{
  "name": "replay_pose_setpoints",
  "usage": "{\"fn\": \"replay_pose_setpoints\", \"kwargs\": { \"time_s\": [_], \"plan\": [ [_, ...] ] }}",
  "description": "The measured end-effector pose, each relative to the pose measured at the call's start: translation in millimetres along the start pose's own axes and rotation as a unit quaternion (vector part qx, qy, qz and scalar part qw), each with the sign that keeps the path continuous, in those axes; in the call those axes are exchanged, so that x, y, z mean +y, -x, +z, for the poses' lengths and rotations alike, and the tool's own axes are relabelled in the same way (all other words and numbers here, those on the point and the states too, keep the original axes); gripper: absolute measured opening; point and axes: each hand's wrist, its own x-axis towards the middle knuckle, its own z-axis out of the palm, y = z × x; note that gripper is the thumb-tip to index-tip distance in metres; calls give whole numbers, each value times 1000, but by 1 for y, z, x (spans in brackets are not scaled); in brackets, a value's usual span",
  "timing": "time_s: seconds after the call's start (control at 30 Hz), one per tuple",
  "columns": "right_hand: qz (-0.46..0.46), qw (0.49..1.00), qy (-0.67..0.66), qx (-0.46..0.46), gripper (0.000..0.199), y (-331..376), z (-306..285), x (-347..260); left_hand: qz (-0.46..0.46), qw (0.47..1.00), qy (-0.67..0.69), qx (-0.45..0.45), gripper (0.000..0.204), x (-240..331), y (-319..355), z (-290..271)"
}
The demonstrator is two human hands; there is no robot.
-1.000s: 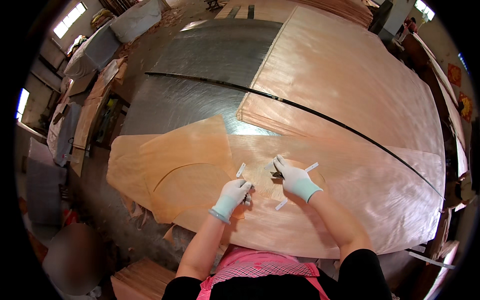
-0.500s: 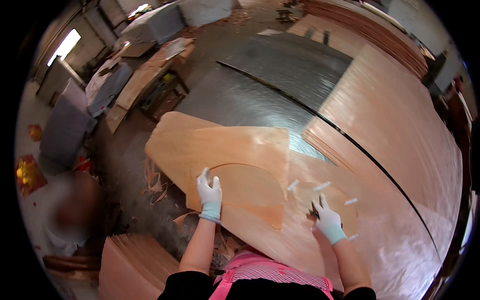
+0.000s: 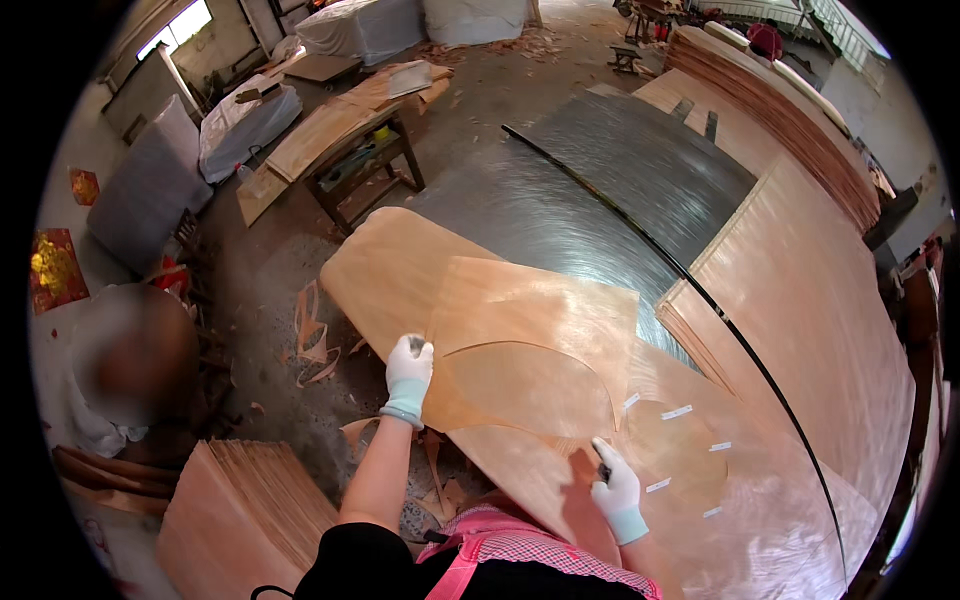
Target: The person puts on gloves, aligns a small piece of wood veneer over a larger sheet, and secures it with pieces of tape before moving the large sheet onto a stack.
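Note:
My left hand (image 3: 409,370), in a white glove with a pale teal cuff, is closed at the left edge of a thin wood veneer sheet (image 3: 540,300), seemingly pinching it. A long curved cut runs across this sheet, bounding a rounded veneer piece (image 3: 530,385). It overlaps a larger veneer sheet (image 3: 390,250) with a rounded far corner. Low at the right, near the cut's lower end, my gloved right hand (image 3: 618,490) is closed with its forefinger stretched forward. Something small and dark shows at its fingers; its kind is unclear.
Small white labels (image 3: 676,411) lie on the veneer right of my right hand. A long thin black strip (image 3: 640,230) crosses a shiny dark tabletop (image 3: 610,160) and a veneer stack (image 3: 800,270). More veneer sheets (image 3: 240,520) stand lower left. Scraps (image 3: 312,340) litter the floor.
The whole view has shifted. My left hand has closed from spread fingers at the sheet's edge. My right hand has come nearer to me and left, away from the labelled area.

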Motion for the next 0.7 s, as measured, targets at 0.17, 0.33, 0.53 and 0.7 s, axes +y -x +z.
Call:
{"fn": "replay_pose_setpoints", "kwargs": {
  "time_s": [0.17,0.33,0.53,0.7],
  "plan": [
    [-25,998,19,-62,60,-6,35,-37,-56,971,-233,19,78,49,12,2],
    [-53,993,20,-100,61,14,54,-52,-33,985,158,-60,57,6,20,-3],
    [14,983,-179,-29,56,58,100,-55,-63,930,317,-176,20,14,132,-41],
    [-56,992,-108,-23,57,71,150,-94,-147,840,468,-230,18,-1,206,-71]
  ]
}}
